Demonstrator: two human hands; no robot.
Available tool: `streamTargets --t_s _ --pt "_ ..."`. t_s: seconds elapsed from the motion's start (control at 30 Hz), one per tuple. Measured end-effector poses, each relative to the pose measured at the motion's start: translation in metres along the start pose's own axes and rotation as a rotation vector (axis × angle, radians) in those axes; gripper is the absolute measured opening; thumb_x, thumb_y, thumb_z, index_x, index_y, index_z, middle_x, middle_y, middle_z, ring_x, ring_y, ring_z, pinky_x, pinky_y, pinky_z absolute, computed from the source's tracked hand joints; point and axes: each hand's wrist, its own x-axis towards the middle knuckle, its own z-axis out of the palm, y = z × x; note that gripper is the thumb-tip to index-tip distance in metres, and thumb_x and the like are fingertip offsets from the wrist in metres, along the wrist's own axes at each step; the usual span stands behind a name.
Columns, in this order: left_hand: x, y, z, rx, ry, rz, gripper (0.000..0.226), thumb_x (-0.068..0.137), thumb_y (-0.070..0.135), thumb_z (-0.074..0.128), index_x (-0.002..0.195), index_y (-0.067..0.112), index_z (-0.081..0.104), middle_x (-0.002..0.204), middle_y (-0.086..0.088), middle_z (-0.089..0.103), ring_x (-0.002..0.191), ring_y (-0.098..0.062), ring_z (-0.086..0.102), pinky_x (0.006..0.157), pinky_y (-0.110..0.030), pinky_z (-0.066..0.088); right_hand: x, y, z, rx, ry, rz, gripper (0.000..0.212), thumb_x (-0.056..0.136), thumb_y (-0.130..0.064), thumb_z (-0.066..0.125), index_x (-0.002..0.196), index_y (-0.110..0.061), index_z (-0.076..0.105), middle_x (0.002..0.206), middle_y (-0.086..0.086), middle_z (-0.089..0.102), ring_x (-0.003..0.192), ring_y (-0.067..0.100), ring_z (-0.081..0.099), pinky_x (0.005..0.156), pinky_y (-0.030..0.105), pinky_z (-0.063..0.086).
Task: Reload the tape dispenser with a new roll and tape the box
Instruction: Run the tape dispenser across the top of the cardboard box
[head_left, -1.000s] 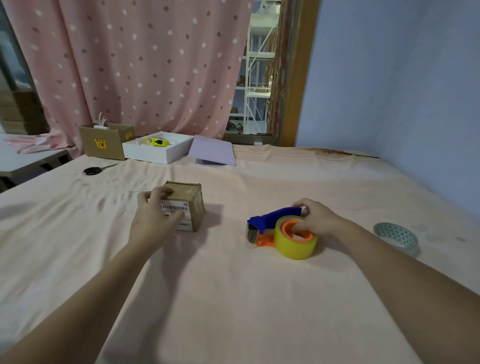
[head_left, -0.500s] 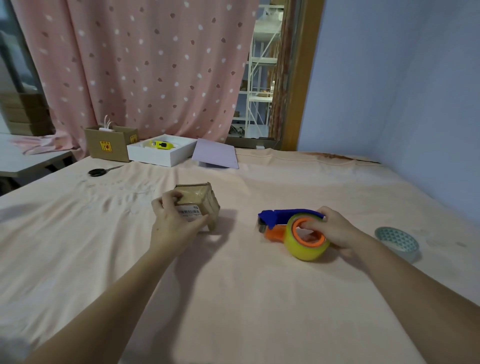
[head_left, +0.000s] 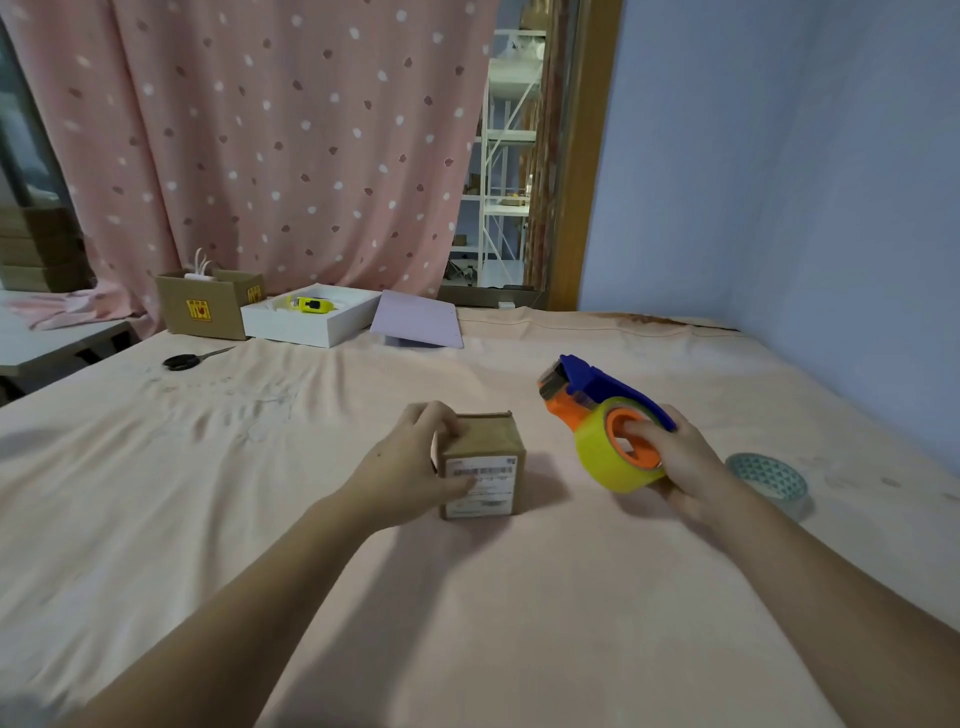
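Left hand (head_left: 410, 467) grips small box (head_left: 483, 465) from its left side, box resting mid-tabletop (head_left: 467, 623) toward person's edge

Right hand (head_left: 680, 462) grasps tape dispenser (head_left: 608, 415), lifted, yellow roll (head_left: 615, 460) already seated, cutter end pointing to far edge

Risks, judged: light box skids or tips under dispenser pressure if left grip slackens; tape end may not catch cardboard; loose cloth could bunch; strip could run crooked off seam
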Motion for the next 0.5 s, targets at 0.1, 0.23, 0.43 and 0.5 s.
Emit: streamTargets --t_s 0.1,0.23,0.43,0.5 --pt "0.002 0.002 0.006 -0.300 -0.032 -0.033 0.074 0.066 0.030 0.092 0.120 0.039 0.042 0.126 0.017 0.053 0.092 -0.016 0.064 0.079 -0.031 0.056 -0.004 -0.004 0.005 0.006 -0.011 -0.030 0.026 0.087 -0.009 0.068 0.112 -0.018 0.069 0.098 0.012 0.072 0.082 0.027 0.066 0.068 0.037 0.054" --pt "0.002 0.005 0.025 -0.577 -0.126 -0.105 0.096 0.069 0.019 0.093 0.142 0.033 0.032 0.130 0.012 0.056 0.118 -0.007 0.058 0.085 -0.017 0.049 -0.007 -0.016 0.012 -0.018 0.003 -0.088 0.024 0.089 -0.006 0.065 0.110 -0.016 0.071 0.093 0.009 0.071 0.074 0.023 0.062 0.063 0.033 0.052" --pt "-0.003 0.001 0.060 -0.616 -0.230 -0.088 0.081 0.067 0.022 0.094 0.135 0.032 0.050 0.124 0.008 0.069 0.112 -0.009 0.068 0.099 -0.039 0.057 -0.009 -0.033 0.018 -0.134 -0.033 -0.225 0.024 0.091 -0.001 0.062 0.108 -0.016 0.072 0.086 0.008 0.067 0.063 0.019 0.055 0.059 0.033 0.047" --pt "-0.004 0.002 0.063 -0.617 -0.199 -0.055 0.076 0.070 0.023 0.091 0.134 0.039 0.053 0.122 0.008 0.070 0.112 -0.012 0.068 0.098 -0.038 0.057 -0.010 -0.037 0.022 -0.175 -0.048 -0.263 0.027 0.091 -0.001 0.062 0.110 -0.017 0.071 0.084 0.007 0.068 0.065 0.020 0.055 0.060 0.034 0.047"
